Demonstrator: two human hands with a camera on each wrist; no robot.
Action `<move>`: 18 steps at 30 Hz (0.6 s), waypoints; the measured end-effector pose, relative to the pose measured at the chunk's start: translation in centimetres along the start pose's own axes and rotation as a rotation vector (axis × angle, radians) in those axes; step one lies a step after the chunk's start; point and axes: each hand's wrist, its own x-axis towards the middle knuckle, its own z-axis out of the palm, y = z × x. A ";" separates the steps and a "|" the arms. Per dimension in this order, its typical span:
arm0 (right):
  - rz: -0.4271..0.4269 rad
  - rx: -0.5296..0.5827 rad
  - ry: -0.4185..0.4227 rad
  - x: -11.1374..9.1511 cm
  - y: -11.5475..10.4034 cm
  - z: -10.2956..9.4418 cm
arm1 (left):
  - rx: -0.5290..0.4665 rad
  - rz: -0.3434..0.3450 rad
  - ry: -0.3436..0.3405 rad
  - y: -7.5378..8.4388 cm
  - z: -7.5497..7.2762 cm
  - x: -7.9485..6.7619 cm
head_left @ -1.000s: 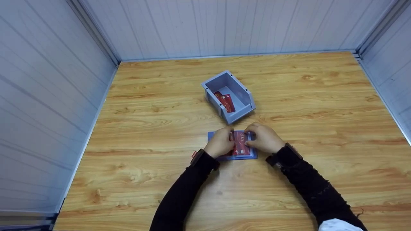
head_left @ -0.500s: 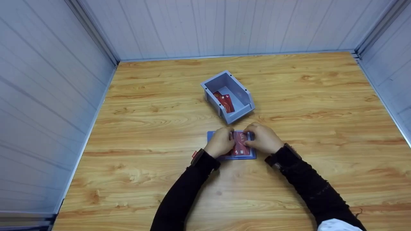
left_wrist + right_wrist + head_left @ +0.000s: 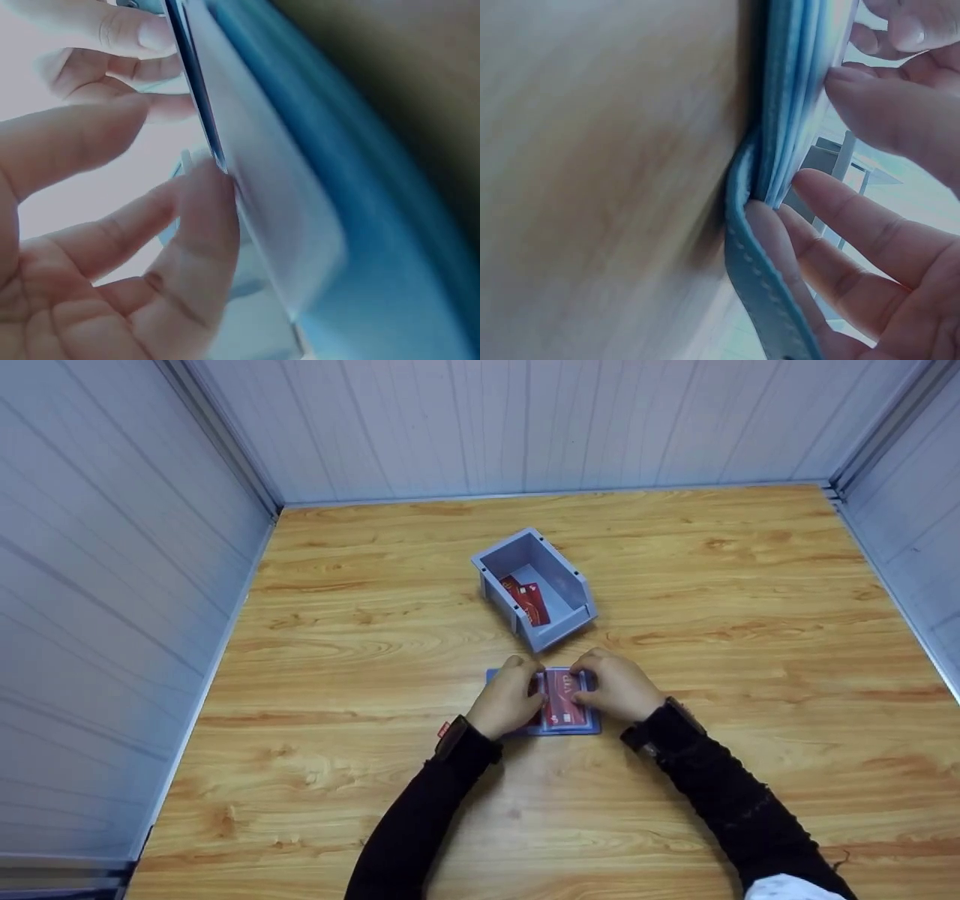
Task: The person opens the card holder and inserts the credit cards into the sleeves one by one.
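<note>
"Noting handling first: what do you have in work here?"

"A blue, stitched, leather-like card holder (image 3: 594, 722) on the wood-grain table (image 3: 337, 660), close to the near corner of the grey, open-topped plastic bin (image 3: 568, 628). Probably light; the cover bends, so expect it soft rather than stiff. One thin, pale plastic sleeve (image 3: 285, 210) stands away from the cover: likely flexible, slick, easily creased."

"And the red, rectangular printed card (image 3: 563, 709)?"

"On the right half of the holder, seemingly inside a sleeve. Presumably stiff, light and slippery on its face, so take it by the edges, not the flat. Same should go for the glossy red cards (image 3: 534, 604) in the bin."

"Your right grip (image 3: 619, 686)?"

"Narrow, holding the card holder at its right side. In the right wrist view your thumb meets the page stack and one finger is wedged between stack and bent cover. A sound place, I judge: it should steady the pages."

"Your left grip (image 3: 504, 706)?"

"Fingers bent, one fingertip touching the sleeve's edge. The thumb looks apart from it in the left wrist view; whether you pinch the sleeve, I cannot tell. Keep pressure light; thin plastic could tear."
</note>
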 end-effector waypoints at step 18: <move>0.000 -0.015 0.013 0.1 0.1 0.1 | 0.293 0.018 0.031 -0.7 -0.3 -2.1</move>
